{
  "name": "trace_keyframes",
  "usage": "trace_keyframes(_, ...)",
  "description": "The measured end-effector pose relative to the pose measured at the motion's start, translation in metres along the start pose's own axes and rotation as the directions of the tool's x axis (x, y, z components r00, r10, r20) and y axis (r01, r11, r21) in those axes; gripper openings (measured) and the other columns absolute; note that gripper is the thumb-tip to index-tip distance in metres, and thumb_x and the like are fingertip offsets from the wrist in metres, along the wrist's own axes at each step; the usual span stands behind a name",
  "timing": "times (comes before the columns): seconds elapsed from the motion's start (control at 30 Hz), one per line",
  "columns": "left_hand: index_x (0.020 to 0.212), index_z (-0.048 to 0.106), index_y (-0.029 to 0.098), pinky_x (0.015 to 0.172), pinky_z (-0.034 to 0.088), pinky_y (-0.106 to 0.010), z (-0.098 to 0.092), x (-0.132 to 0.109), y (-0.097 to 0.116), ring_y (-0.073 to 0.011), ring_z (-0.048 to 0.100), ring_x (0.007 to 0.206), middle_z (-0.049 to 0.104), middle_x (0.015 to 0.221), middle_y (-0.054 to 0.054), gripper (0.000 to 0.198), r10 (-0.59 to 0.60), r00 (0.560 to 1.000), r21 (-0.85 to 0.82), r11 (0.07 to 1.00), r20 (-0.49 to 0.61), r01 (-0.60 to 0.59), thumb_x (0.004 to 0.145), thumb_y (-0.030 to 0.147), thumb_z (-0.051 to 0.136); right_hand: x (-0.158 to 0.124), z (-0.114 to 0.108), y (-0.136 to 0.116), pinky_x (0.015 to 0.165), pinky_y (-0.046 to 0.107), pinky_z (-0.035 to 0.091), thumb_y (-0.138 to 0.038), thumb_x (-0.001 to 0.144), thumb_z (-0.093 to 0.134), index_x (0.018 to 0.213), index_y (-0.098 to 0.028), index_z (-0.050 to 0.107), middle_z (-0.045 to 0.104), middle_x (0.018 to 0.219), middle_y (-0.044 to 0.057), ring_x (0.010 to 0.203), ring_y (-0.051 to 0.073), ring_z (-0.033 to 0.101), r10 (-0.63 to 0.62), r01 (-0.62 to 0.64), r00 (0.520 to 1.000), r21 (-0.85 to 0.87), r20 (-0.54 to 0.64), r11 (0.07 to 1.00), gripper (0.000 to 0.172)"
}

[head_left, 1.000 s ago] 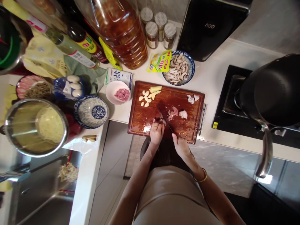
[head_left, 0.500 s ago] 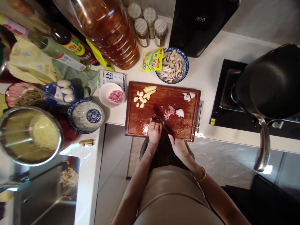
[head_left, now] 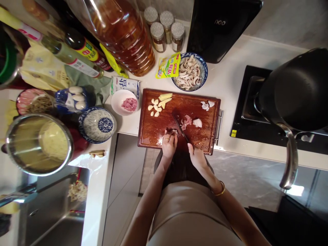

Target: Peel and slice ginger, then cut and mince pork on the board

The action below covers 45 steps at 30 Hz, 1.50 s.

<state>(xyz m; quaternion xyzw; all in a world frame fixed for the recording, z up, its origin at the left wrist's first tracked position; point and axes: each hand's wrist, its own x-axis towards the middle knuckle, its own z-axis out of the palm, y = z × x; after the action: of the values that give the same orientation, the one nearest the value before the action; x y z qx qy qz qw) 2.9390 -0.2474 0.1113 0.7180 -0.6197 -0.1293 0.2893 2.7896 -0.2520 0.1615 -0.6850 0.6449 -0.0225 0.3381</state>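
The right hand grips a knife over a cutting board while the left hand steadies a small piece of meat.
Both hands work at the board's near edge, which overhangs the front edge of the surface; the left has its fingers curled over the mostly hidden meat, the right is closed round the handle, and the dark, thin blade slants toward the far left corner. Wet wood separates the left hand from smooth garlic cloves and flat ginger slices near that corner. Ragged chopped meat lies just right of the blade, beside a pale chunk. The pale, smooth surface carries a round black pan on the right and meets a steel sink on the left.
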Motion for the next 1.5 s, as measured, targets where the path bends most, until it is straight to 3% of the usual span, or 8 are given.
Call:
trace_keyframes(0.17, 0.103, 0.056, 0.018, 0.097, 0.04, -0.039, -0.002, 0.0, 0.001, -0.0183, 0.051, 0.106, 0.058, 0.107, -0.009, 0.022, -0.004, 1.0, -0.019, 1.0, 0.013, 0.004, 0.084, 0.019, 0.045, -0.01, -0.003, -0.003, 0.086, 0.033, 0.044, -0.04, 0.092, 0.027, 0.11, -0.012, 0.061, 0.067, 0.093, 0.015, 0.092, 0.024, 0.062, -0.025, 0.024, 0.999, 0.011, 0.031, 1.0, 0.047)
trace_keyframes(0.4, 0.081, 0.056, 0.018, 0.087, 0.044, -0.036, 0.0, 0.002, -0.001, -0.0196, 0.051, 0.102, 0.057, 0.093, -0.009, 0.013, -0.072, 0.997, 0.026, 0.997, 0.014, 0.072, 0.084, 0.022, 0.044, -0.017, 0.002, -0.003, 0.087, 0.033, 0.044, -0.039, 0.092, 0.026, 0.112, -0.008, 0.058, 0.064, 0.105, 0.017, 0.098, 0.024, 0.06, -0.057, 0.057, 0.997, 0.002, 0.046, 0.998, 0.049)
trace_keyframes(0.57, 0.076, 0.055, 0.019, 0.088, 0.043, -0.037, 0.003, 0.006, 0.001, -0.0186, 0.052, 0.094, 0.056, 0.085, -0.007, 0.017, -0.038, 0.999, 0.034, 0.999, 0.017, 0.037, 0.085, 0.024, 0.043, -0.002, 0.005, -0.012, 0.081, 0.031, 0.046, -0.043, 0.092, 0.025, 0.106, -0.013, 0.062, 0.067, 0.094, 0.015, 0.089, 0.023, 0.064, 0.018, -0.017, 0.993, -0.014, 0.117, 1.0, 0.05)
trace_keyframes(0.73, 0.081, 0.057, 0.018, 0.08, 0.045, -0.032, 0.005, 0.008, 0.0, -0.0178, 0.052, 0.088, 0.055, 0.085, -0.007, 0.017, -0.06, 0.998, 0.068, 0.996, -0.001, 0.06, 0.085, 0.024, 0.043, -0.004, 0.004, -0.003, 0.082, 0.031, 0.045, -0.043, 0.092, 0.026, 0.109, -0.013, 0.061, 0.068, 0.091, 0.014, 0.09, 0.023, 0.063, -0.001, 0.002, 0.996, -0.009, 0.094, 1.0, 0.05)
trace_keyframes(0.97, 0.089, 0.059, 0.018, 0.085, 0.044, -0.033, 0.004, 0.01, 0.004, -0.0192, 0.052, 0.094, 0.055, 0.089, -0.008, 0.017, -0.057, 0.998, 0.074, 0.996, 0.014, 0.055, 0.085, 0.023, 0.043, 0.005, 0.006, -0.002, 0.081, 0.031, 0.046, -0.042, 0.092, 0.024, 0.104, -0.011, 0.063, 0.069, 0.084, 0.014, 0.086, 0.023, 0.064, 0.041, -0.041, 0.997, -0.007, 0.066, 0.999, 0.051)
trace_keyframes(1.17, 0.09, 0.058, 0.018, 0.089, 0.042, -0.035, 0.003, 0.013, 0.009, -0.0192, 0.051, 0.094, 0.054, 0.089, -0.008, 0.017, -0.101, 0.995, 0.063, 0.993, 0.013, 0.1, 0.085, 0.024, 0.043, -0.001, -0.004, -0.006, 0.086, 0.033, 0.044, -0.04, 0.092, 0.024, 0.114, -0.01, 0.058, 0.067, 0.096, 0.016, 0.096, 0.024, 0.061, -0.02, 0.019, 0.999, 0.025, 0.038, 1.0, 0.05)
trace_keyframes(1.33, 0.084, 0.056, 0.017, 0.081, 0.044, -0.032, 0.003, 0.01, 0.006, -0.0183, 0.053, 0.088, 0.054, 0.087, -0.008, 0.015, -0.166, 0.986, 0.048, 0.985, -0.012, 0.166, 0.084, 0.025, 0.044, -0.015, -0.003, -0.003, 0.087, 0.033, 0.043, -0.04, 0.092, 0.026, 0.114, -0.009, 0.058, 0.067, 0.096, 0.016, 0.096, 0.024, 0.061, -0.029, 0.028, 0.998, 0.008, 0.047, 1.0, 0.049)
trace_keyframes(1.5, 0.079, 0.054, 0.017, 0.079, 0.044, -0.031, 0.004, 0.007, 0.003, -0.0182, 0.052, 0.087, 0.054, 0.086, -0.008, 0.011, -0.166, 0.986, 0.063, 0.984, -0.008, 0.166, 0.082, 0.023, 0.046, -0.01, 0.004, -0.009, 0.084, 0.032, 0.045, -0.04, 0.092, 0.025, 0.11, -0.009, 0.06, 0.067, 0.094, 0.016, 0.093, 0.024, 0.062, -0.019, 0.02, 0.996, -0.014, 0.091, 1.0, 0.05)
